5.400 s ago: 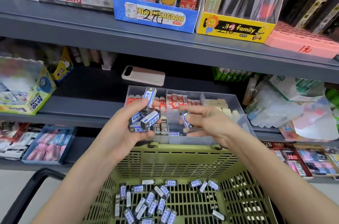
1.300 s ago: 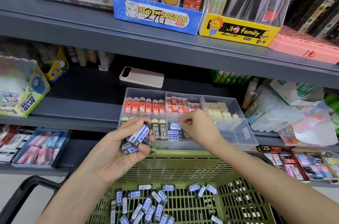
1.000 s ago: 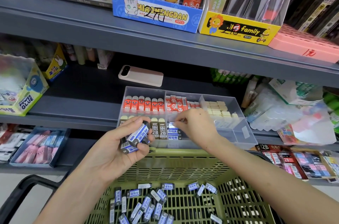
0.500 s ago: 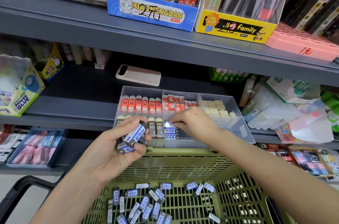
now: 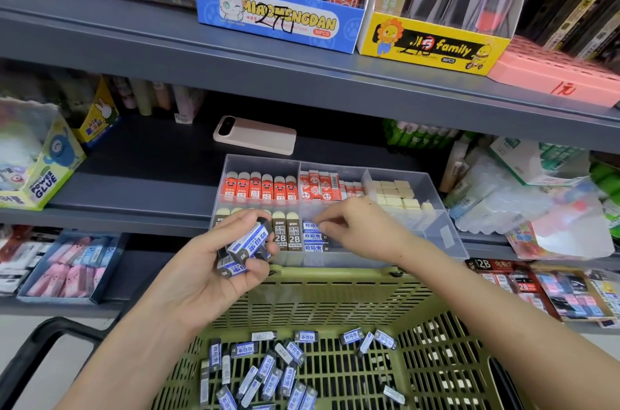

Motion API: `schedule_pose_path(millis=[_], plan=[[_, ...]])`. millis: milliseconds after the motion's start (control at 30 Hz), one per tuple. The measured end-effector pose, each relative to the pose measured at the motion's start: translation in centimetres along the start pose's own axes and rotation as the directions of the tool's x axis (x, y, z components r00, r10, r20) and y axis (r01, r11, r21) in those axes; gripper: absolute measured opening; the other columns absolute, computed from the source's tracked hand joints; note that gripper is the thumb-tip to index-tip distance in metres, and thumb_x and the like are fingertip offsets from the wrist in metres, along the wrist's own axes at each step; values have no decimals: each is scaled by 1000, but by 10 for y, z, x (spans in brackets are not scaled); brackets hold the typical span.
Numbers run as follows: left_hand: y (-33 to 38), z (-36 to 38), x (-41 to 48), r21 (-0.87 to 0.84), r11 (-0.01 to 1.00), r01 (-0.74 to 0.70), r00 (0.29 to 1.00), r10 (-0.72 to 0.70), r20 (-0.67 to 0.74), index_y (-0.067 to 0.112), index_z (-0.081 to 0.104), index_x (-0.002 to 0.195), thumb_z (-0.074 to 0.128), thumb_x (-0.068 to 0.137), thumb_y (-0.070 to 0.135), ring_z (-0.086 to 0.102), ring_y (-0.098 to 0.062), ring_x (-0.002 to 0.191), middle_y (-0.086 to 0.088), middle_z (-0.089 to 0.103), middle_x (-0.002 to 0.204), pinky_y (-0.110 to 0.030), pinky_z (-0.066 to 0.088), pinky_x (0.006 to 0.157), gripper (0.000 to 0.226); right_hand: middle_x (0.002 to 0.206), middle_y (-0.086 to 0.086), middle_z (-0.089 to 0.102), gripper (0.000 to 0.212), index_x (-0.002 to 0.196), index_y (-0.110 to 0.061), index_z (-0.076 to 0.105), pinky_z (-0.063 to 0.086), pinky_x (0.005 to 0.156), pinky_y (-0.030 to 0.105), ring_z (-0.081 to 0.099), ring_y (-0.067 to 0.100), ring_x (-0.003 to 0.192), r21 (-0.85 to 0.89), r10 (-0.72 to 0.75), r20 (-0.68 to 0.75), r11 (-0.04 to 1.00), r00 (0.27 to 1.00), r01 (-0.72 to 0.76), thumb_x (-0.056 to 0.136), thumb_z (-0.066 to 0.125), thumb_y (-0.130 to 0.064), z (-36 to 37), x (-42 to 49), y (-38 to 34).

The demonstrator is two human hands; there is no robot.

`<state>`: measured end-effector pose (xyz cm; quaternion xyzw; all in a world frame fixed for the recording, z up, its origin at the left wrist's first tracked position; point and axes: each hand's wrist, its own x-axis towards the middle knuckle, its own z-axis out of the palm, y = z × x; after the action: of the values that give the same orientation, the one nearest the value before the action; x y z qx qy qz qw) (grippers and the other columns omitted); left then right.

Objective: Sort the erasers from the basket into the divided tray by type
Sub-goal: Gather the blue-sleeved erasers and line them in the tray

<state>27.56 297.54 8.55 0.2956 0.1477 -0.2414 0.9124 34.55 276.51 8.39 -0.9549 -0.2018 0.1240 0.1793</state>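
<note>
Fingers (image 5: 330,219), right hand (image 5: 365,231): pinching top blue-label eraser (image 5: 310,226), front-middle compartment, divided tray (image 5: 446,235). Fingers, left hand (image 5: 208,275): curled round matching bundle (image 5: 250,243). Basket (image 5: 335,288): many loose. Handling: seat flat, label up, flush with stack; feed singly.

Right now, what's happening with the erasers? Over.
Left hand grips several blue erasers. Right hand at blue row in tray, grip unclear. Plenty more in basket. Nothing blocking.
</note>
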Motion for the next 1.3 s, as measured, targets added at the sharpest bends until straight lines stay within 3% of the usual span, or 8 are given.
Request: schedule_pose_path(millis=[167,533,700,800,900,1000,1167,1300], plan=[[-3,7,-1,9,1000,-27,998,27,-60,5,73,74,98,26,13,62,-21,63,-14,63,73,-20,45,39,54,95,1,67,25,111,-11,68,55,78,32,66,18,81,261,92,18,961,996,-94,95,48,-9,0,-5,-17],[-19,34,-3,212,974,-80,992,98,-75,13,74,67,72,63,32,56,-10,49,-7,63,65,-15,40,36,19,76,-10,62,15,82,-25,68,41,68,17,50,8,71,623,-66,-194,762,979,175,79,72,-11,-19,-46,-55],[-24,45,-1,269,946,-180,971,214,-103,10,68,76,69,65,36,57,-11,53,-7,62,68,-16,37,36,28,81,3,67,15,85,-11,61,53,72,22,63,14,71,934,-33,-130,332,991,133,72,68,-12,-34,-55,-39],[-19,42,-2,299,938,-173,972,211,-99,13,70,70,71,64,36,59,-14,58,-8,61,68,-17,36,36,24,75,2,69,13,84,-13,66,51,71,25,62,12,66,779,104,-172,624,980,71,74,73,-10,-54,-46,-13],[-17,32,-5,297,942,-153,979,186,-85,12,71,70,70,67,34,60,-14,60,-7,61,69,-17,38,37,22,82,-10,70,13,85,-24,72,43,75,24,58,4,74,145,123,-110,984,986,-106,74,78,-27,-49,-30,5],[-19,26,-4,290,948,-135,984,163,-75,11,70,70,68,69,32,58,-13,58,-8,58,68,-17,37,36,21,76,-15,63,13,88,-30,72,31,57,11,49,1,72,-151,75,-21,986,997,-78,76,75,-34,-37,-18,7],[-20,21,-2,287,951,-113,987,140,-76,10,70,70,64,74,29,58,-15,59,-8,58,69,-17,37,35,21,66,-5,59,10,89,-20,59,54,67,27,60,12,63,232,30,206,970,978,-78,88,62,-9,-40,-11,14],[-18,18,-2,306,945,-117,987,145,-70,10,70,71,64,72,28,58,-14,59,-9,59,70,-17,37,36,20,74,1,64,24,111,-15,68,45,64,19,57,11,65,99,-56,307,995,950,26,89,61,-8,-45,2,13]])
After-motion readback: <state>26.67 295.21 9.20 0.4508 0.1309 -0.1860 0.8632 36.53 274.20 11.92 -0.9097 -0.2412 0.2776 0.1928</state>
